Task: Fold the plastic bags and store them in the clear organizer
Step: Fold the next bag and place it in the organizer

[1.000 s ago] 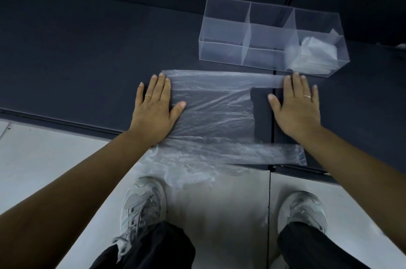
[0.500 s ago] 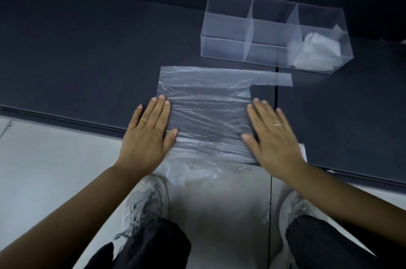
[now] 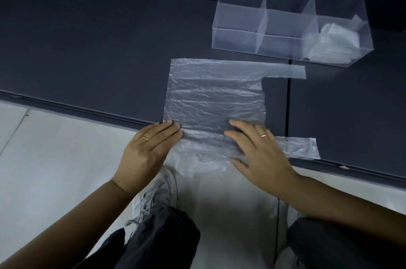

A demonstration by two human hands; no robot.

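A thin clear plastic bag [image 3: 215, 93] lies flat on the dark table [image 3: 87, 49], its two handle strips pointing right and its near edge hanging over the table's front. My left hand [image 3: 149, 150] lies flat with straight fingers on the bag's near left corner. My right hand [image 3: 261, 150] presses flat on the bag's near right part, by the lower handle strip. The clear organizer [image 3: 241, 16] stands at the back right with three compartments; folded bags [image 3: 329, 42] fill its right one.
The table's front edge [image 3: 77, 110] runs diagonally below the bag. A seam [image 3: 287, 104] splits the tabletop just right of the bag. Beneath are a pale floor, my grey shoes [image 3: 153, 194] and dark trousers.
Both hands have slid toward me along the bag, from its far part down to its near edge at the table's front. The bag lies smoother.
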